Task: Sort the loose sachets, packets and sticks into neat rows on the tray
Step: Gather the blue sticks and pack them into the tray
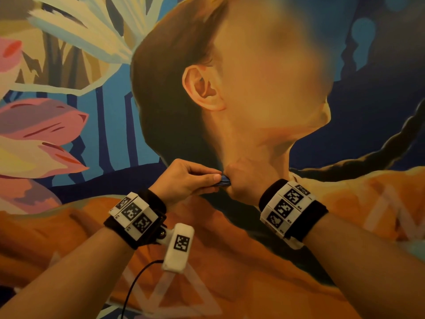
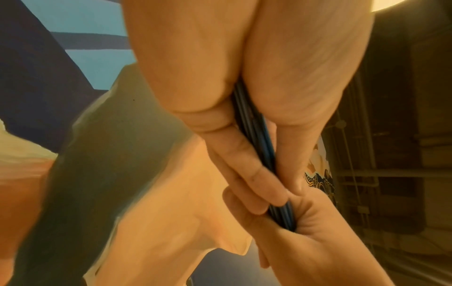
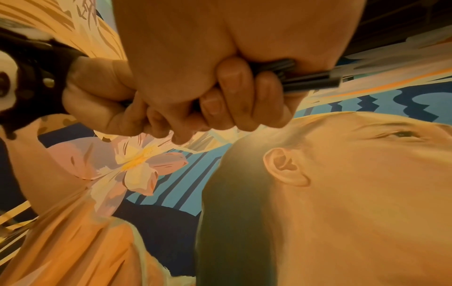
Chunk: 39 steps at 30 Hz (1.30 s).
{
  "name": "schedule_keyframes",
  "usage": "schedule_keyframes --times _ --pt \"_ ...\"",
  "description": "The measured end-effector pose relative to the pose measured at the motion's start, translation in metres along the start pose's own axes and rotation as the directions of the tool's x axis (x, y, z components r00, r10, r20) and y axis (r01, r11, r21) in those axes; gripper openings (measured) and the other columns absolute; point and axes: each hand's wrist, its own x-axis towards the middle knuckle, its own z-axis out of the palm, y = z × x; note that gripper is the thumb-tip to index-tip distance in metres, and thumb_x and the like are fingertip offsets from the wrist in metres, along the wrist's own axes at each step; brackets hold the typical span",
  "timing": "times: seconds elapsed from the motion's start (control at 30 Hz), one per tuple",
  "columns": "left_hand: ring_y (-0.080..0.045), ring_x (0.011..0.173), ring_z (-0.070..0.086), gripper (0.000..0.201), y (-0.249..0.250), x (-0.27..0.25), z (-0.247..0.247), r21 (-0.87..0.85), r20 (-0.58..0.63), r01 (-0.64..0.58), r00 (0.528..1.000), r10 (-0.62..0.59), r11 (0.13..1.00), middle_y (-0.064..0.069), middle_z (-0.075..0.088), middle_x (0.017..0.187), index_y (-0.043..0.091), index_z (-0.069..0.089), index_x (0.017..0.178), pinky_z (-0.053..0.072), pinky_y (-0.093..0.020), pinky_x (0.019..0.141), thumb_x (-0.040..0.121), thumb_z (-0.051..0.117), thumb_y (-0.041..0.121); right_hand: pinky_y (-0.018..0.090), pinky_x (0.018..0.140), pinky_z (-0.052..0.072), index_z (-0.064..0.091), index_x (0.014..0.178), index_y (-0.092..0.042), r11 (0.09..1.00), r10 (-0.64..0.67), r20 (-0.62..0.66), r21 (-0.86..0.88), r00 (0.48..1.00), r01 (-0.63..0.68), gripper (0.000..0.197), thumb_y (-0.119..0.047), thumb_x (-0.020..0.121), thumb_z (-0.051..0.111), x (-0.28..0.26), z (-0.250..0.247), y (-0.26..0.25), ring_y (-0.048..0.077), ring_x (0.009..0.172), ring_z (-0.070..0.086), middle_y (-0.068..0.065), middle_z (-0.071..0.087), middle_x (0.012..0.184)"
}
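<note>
A bundle of thin dark blue sticks (image 1: pixel 224 181) is held up in the air between both hands, in front of a painted wall. My left hand (image 1: pixel 193 178) pinches one end, thumb on top and fingers curled beneath. My right hand (image 1: pixel 242 180) is curled round the other end. In the left wrist view the sticks (image 2: pixel 257 135) run between my left fingers (image 2: pixel 239 154) and into the right hand (image 2: pixel 305 228). The right wrist view shows the stick ends (image 3: pixel 310 81) poking out past my right fingers (image 3: pixel 232 92). No tray, sachets or packets are in view.
A large mural (image 1: pixel 69 134) of flowers and a person's head fills the wall behind my hands. Marker bands sit on both wrists, and a white camera box (image 1: pixel 179 245) with a black cable hangs under the left wrist. No table surface shows.
</note>
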Motion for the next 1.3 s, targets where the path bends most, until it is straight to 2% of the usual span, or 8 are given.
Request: schedule_keyframes --times 0.2,0.3,0.4,0.57,0.67,0.73,1.17,1.3 --pt "-0.020 0.085 0.074 0.022 -0.002 0.001 0.001 0.006 -0.017 -0.025 1.000 0.025 1.000 -0.012 0.076 0.094 0.005 0.075 0.096 0.057 -0.018 0.065 0.076 0.072 0.014 0.029 0.061 0.040 0.062 0.086 -0.024 0.998 0.001 0.025 0.069 1.000 -0.003 0.027 -0.047 0.096 0.051 -0.001 0.003 0.001 0.017 0.068 0.054 -0.006 0.048 0.066" --pt "-0.018 0.082 0.074 0.023 -0.004 0.000 -0.002 0.004 -0.026 -0.044 0.999 0.044 0.999 -0.011 0.076 0.093 0.005 0.075 0.096 0.057 -0.018 0.064 0.076 0.071 0.014 0.030 0.056 0.044 0.059 0.070 -0.030 0.962 -0.012 0.016 0.273 1.000 0.008 0.035 -0.061 0.083 0.065 -0.002 0.001 0.011 0.011 0.062 0.055 -0.006 0.056 0.063" --pt "-0.017 0.079 0.074 0.024 -0.004 -0.002 -0.008 -0.029 -0.063 -0.034 0.997 0.033 0.999 -0.010 0.076 0.090 0.006 0.075 0.094 0.057 -0.018 0.062 0.072 0.072 0.016 0.028 0.063 0.052 0.066 0.088 -0.031 0.854 -0.002 0.015 0.520 1.000 -0.007 0.032 -0.058 0.074 0.075 -0.004 -0.002 0.025 0.007 0.067 0.060 -0.007 0.065 0.079" --pt "-0.015 0.072 0.073 0.017 0.002 0.000 -0.012 -0.096 -0.091 -0.030 0.996 0.022 0.995 -0.007 0.076 0.083 0.002 0.073 0.094 0.056 -0.016 0.059 0.078 0.068 0.006 0.029 0.070 0.055 0.073 0.085 -0.022 0.412 0.242 -0.134 0.911 0.961 0.024 0.035 -0.056 0.080 0.070 0.002 0.009 0.031 0.008 0.076 0.070 -0.002 0.074 0.082" --pt "-0.015 0.074 0.074 0.015 0.004 0.002 -0.012 -0.087 -0.099 -0.025 0.995 0.016 0.996 -0.006 0.076 0.083 0.003 0.073 0.093 0.057 -0.017 0.060 0.079 0.068 0.005 0.039 0.086 0.057 0.069 0.080 -0.012 -0.044 0.462 -0.013 0.998 0.887 0.037 0.044 -0.050 0.096 0.051 0.011 0.014 0.023 0.023 0.089 0.073 0.010 0.075 0.090" --pt "-0.016 0.076 0.074 0.012 0.004 0.003 -0.011 -0.081 -0.105 -0.021 0.994 0.012 0.997 -0.007 0.077 0.084 0.004 0.073 0.091 0.057 -0.017 0.060 0.081 0.068 0.005 0.037 0.087 0.056 0.068 0.081 -0.010 -0.143 0.447 0.027 0.989 0.894 0.042 0.044 -0.041 0.101 0.044 0.013 0.014 0.014 0.024 0.091 0.073 0.012 0.075 0.092" --pt "-0.012 0.077 0.073 0.010 0.002 0.001 -0.010 0.085 -0.066 -0.057 0.996 0.063 0.995 -0.002 0.076 0.083 0.003 0.073 0.094 0.053 -0.015 0.060 0.087 0.068 0.008 0.047 0.091 0.056 0.067 0.104 -0.014 0.118 0.138 0.031 0.992 0.990 -0.047 0.014 -0.024 0.096 0.061 0.019 0.022 -0.005 0.027 0.099 0.069 0.010 0.070 0.106" --pt "-0.011 0.072 0.072 0.012 0.005 0.001 -0.013 0.187 -0.037 -0.073 0.996 0.081 0.980 -0.004 0.076 0.079 -0.004 0.072 0.096 0.053 -0.015 0.060 0.088 0.068 0.004 0.037 0.071 0.059 0.064 0.108 -0.011 0.603 -0.144 0.312 0.780 0.939 -0.166 0.023 -0.008 0.086 0.068 0.011 0.003 -0.001 0.033 0.089 0.070 0.018 0.071 0.101"
